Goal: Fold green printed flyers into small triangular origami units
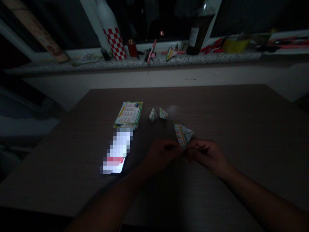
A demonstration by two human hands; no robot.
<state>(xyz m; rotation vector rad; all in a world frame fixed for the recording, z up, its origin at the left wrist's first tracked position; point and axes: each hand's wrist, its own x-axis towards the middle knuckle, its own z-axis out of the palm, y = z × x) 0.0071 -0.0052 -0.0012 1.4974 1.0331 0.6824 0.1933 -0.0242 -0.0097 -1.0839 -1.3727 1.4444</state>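
Note:
Between my two hands is a folded piece of printed paper [182, 133], shaped roughly like a triangle with its wide part pointing away from me. My left hand [165, 150] pinches its near corner from the left. From the right, the fingers of my right hand [205, 153] close on the same near end. Both sets of fingertips almost meet, and the paper's lowest tip is hidden by them. Beyond my hands stand two small folded paper pieces, a left one [153, 115] and a right one [163, 113], side by side with a narrow gap.
A stack of printed sheets [129, 112] lies left on the wooden table [229, 109], with a lit phone [117, 151] just nearer me. Along the stone windowsill [140, 62] stand a checkered bottle [115, 40], a dark bottle [196, 38], a red jar [132, 48] and pens.

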